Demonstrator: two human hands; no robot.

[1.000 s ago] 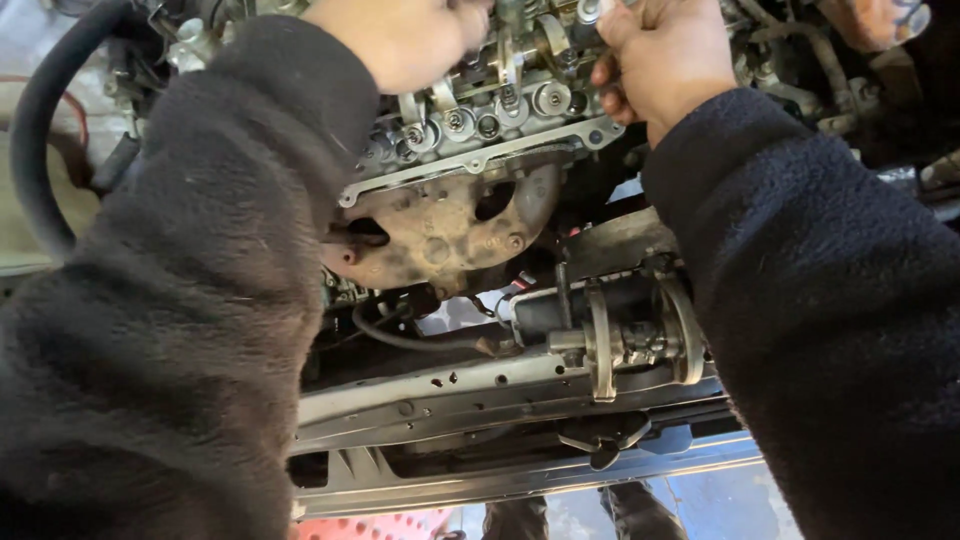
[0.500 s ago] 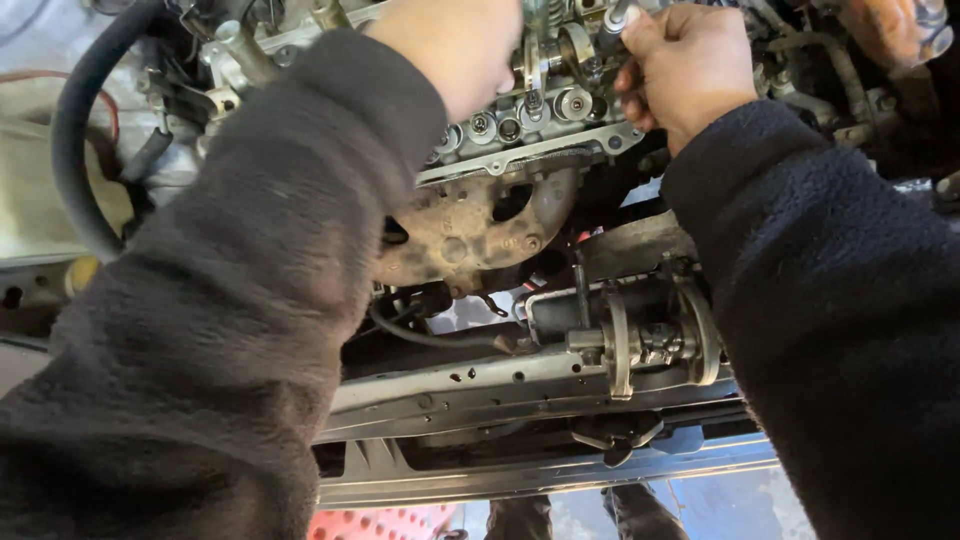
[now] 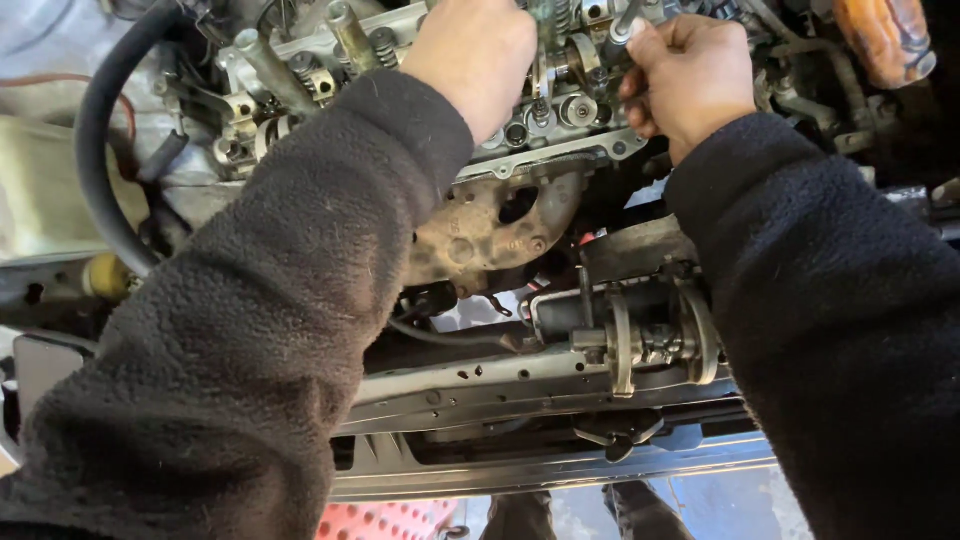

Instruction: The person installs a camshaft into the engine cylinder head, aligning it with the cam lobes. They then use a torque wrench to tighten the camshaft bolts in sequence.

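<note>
Currently, your 2 hands work at the top of an exposed engine cylinder head (image 3: 400,60), and both sleeves of your dark fleece reach in from below.

Left hand (image 3: 475,55): it is closed into a fist over the valve gear near the middle of the head. What it grips is hidden under the knuckles, so the contents of the grip cannot be told. It sits just beside an upright valve spring assembly (image 3: 545,70).

Right hand (image 3: 685,80): it is closed around a slim metal tool (image 3: 625,20) whose bright shank shows above the thumb. The tool tip meets the valve gear just right of the left hand; the exact contact point is blurred.

Change since 1 second ago: both hands appear lower in the head view, and more of the cylinder head shows above and to the left of them, including 2 angled studs (image 3: 345,30). The hands hold the same place on the engine, so read this as a shift of your head, not a change of grip. The right hand has stayed clamped on the tool throughout, which suggests that the same fastening or adjusting step is in progress.

Surroundings:
- A rusty exhaust manifold (image 3: 490,225) lies directly below the hands.
- A black rubber hose (image 3: 95,150) curves along the left edge.
- A metal cross member (image 3: 520,385) runs under the engine.
- An orange-handled tool (image 3: 885,40) rests at the upper right, well apart from both hands.
</note>
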